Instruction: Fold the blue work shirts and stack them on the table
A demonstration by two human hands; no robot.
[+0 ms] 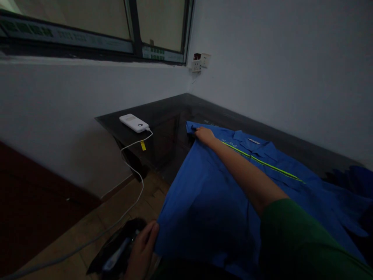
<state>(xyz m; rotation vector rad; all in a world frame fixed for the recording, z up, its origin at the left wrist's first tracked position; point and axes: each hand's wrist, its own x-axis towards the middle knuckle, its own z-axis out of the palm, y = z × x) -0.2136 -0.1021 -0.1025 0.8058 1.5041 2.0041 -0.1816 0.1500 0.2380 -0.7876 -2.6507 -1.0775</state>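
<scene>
A blue work jacket with a collar, white lettering and a yellow-green stripe across the chest is spread on the dark table, its near part hanging over the front edge. My left hand pinches the jacket's lower left corner, low in front of the table. Farther up, my right hand reaches across and grips the fabric by the shoulder and sleeve on the left side. Between the two hands the jacket's side edge runs fairly straight. The right hand's fingertips are partly hidden in the cloth.
On the dark table a white power bank lies at the far left. Its white cable with a yellow tag drops to the floor. Dark blue cloth is at the right. A black bag sits on the floor. Wall sockets are in the corner.
</scene>
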